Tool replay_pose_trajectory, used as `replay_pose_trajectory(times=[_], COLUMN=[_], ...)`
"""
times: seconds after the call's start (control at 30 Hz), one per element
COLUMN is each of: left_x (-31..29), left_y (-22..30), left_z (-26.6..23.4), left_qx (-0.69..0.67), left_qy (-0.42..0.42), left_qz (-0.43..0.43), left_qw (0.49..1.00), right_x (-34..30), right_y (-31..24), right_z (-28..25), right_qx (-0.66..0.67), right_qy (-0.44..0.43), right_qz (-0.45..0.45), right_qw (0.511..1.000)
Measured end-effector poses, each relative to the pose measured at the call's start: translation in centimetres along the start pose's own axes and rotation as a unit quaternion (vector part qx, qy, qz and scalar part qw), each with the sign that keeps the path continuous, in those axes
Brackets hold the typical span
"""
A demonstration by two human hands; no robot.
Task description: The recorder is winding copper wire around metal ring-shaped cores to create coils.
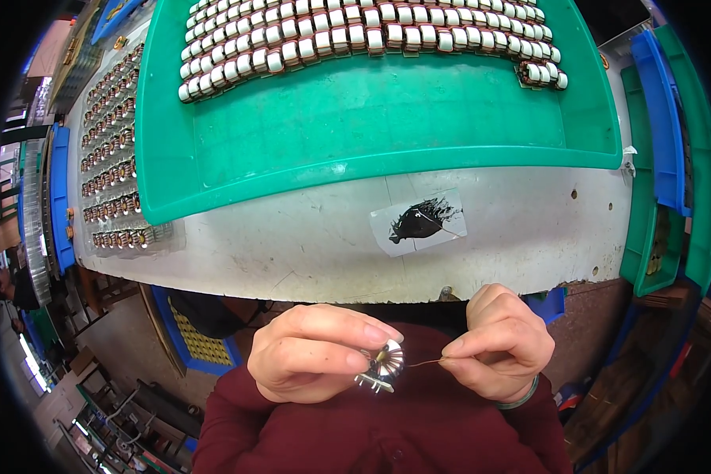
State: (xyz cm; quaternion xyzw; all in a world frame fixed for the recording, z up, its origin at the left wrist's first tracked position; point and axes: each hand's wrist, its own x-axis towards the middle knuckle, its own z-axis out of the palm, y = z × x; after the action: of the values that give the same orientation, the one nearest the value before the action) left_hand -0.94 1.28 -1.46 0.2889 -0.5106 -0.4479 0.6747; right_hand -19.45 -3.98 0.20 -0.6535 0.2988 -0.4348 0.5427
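My left hand [316,354] pinches a small toroidal coil [388,359] between thumb and fingers, in front of my chest and off the table's near edge. The coil has a white ring wound with copper-coloured wire, and pins stick out of its base. To its right, my right hand [502,347] is closed on a thin copper-coloured wire [425,363]. The wire runs from my fingertips to the coil's right side; whether it is joined to the coil, I cannot tell. On the table beyond lies a white card [381,227] smeared with black paste [420,223].
A large green tray [340,170] on the white table [292,261] holds rows of white-topped coils [355,35] at its far side. Clear plastic trays of coils [118,209] stand left of it. Blue [657,118] and green bins [638,189] line the right side.
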Motion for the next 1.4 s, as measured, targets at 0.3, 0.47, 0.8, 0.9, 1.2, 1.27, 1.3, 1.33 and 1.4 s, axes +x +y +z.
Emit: replay_pose_trajectory(times=[0.3, 0.47, 0.8, 0.9, 1.2, 1.27, 1.3, 1.33, 1.4], left_x=[0.09, 0.13, 0.15, 0.15, -0.13, -0.14, -0.14, -0.13, -0.11], left_y=[0.01, 0.07, 0.03, -0.03, 0.16, 0.21, 0.23, 0.25, 0.28], left_z=[0.07, 0.18, 0.33, 0.22, 0.54, 0.62, 0.59, 0.54, 0.43], left_qx=[0.008, 0.015, 0.026, 0.028, -0.167, -0.229, -0.229, -0.234, -0.243], left_qy=[0.0, 0.004, 0.015, 0.009, 0.068, 0.076, 0.076, 0.07, 0.057], left_qz=[0.003, 0.007, 0.015, 0.018, -0.131, -0.188, -0.188, -0.195, -0.208], left_qw=[1.0, 1.0, 0.999, 0.999, 0.975, 0.952, 0.952, 0.95, 0.946], right_x=[0.09, 0.04, -0.05, -0.18, -0.54, -0.61, -0.63, -0.65, -0.69], right_y=[-0.13, -0.13, -0.16, -0.08, 0.15, 0.15, 0.15, 0.16, 0.16], right_z=[0.08, 0.1, -0.09, -0.14, -0.19, -0.19, -0.17, -0.14, -0.1], right_qx=[0.001, 0.033, 0.131, 0.159, 0.24, 0.258, 0.258, 0.26, 0.262], right_qy=[-0.001, -0.006, -0.025, -0.026, -0.032, -0.033, -0.033, -0.027, -0.016], right_qz=[0.008, 0.031, 0.118, 0.137, 0.193, 0.206, 0.206, 0.205, 0.203], right_qw=[1.0, 0.999, 0.984, 0.977, 0.951, 0.943, 0.943, 0.943, 0.943])
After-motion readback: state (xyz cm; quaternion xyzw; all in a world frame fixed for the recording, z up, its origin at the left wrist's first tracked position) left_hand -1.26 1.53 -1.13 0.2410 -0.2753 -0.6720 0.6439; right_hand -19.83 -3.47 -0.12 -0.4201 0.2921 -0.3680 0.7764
